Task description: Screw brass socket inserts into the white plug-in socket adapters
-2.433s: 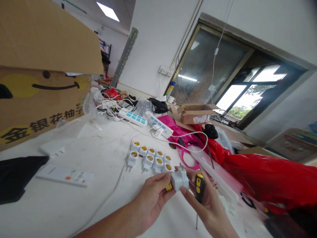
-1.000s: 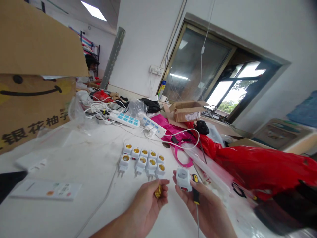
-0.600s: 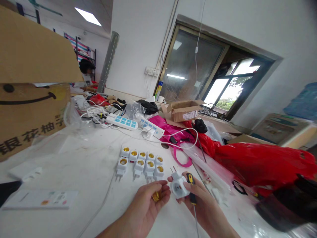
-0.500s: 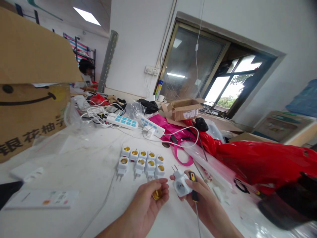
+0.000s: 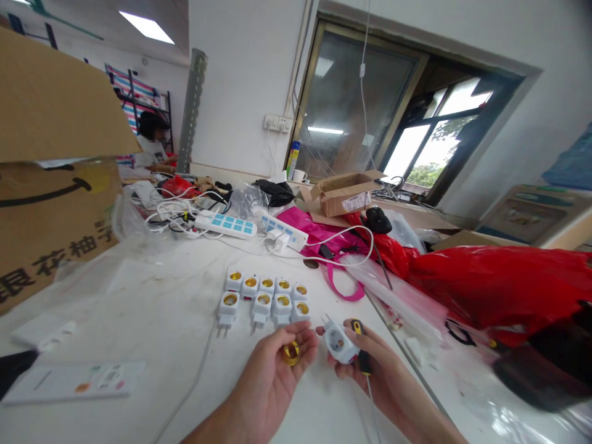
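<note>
In my left hand (image 5: 277,364), palm turned up, a gold-coloured metal ring (image 5: 291,353) is held between the thumb and fingers. My right hand (image 5: 370,361) grips a white plug adapter (image 5: 340,343) with two pins pointing up and left; its round socket face is towards me and shows no gold ring. Against the palm of that same hand lies a black and yellow screwdriver (image 5: 361,345), its shaft pointing down towards me. Beyond my left hand, white lamp-socket adapters (image 5: 261,308) with gold inner rings stand in two rows on the white table (image 5: 176,320).
White power strips (image 5: 226,224) and tangled cables lie behind the adapters. To the right are a pink bag (image 5: 346,296) and red plastic (image 5: 485,290). A large cardboard box (image 5: 55,216) stands at left, with a white flat box (image 5: 74,381) before it. Another person sits far back.
My left hand has turned, so the gold ring shows more fully. The adapter in my right hand has tilted, its socket face now more towards me. The view has shifted slightly.
</note>
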Action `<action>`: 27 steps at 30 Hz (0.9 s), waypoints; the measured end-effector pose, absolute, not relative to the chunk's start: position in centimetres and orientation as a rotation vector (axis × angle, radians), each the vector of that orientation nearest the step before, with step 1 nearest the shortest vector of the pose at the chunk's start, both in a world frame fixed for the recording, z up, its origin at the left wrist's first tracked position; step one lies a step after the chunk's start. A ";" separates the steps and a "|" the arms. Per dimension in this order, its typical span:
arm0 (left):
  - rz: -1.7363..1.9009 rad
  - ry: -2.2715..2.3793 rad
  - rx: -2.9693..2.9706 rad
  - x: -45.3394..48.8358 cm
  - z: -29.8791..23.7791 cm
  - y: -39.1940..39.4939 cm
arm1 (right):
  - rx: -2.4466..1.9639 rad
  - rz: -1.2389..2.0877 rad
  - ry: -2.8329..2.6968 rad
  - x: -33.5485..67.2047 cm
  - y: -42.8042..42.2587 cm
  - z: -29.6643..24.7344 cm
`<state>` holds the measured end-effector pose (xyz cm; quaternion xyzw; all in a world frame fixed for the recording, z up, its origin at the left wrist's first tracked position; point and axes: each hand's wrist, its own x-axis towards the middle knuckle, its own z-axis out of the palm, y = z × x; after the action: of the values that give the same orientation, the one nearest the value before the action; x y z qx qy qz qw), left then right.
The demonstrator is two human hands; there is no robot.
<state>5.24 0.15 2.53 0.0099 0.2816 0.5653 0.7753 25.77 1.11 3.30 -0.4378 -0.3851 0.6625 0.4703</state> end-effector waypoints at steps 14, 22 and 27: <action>1.225 0.611 0.037 4.7 2.3 0.4 | -1.114 1.724 -1.146 25.2 0.0 3.3; 1.286 0.671 0.038 4.5 2.8 0.6 | -1.062 1.614 -1.237 24.8 0.6 3.7; 1.298 0.712 0.032 4.8 2.7 0.5 | -1.115 1.546 -1.170 24.6 0.9 4.4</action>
<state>4.79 0.51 2.73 0.0148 0.3246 0.5912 0.7382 24.60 0.86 4.42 -0.4483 -0.4705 0.6218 0.4372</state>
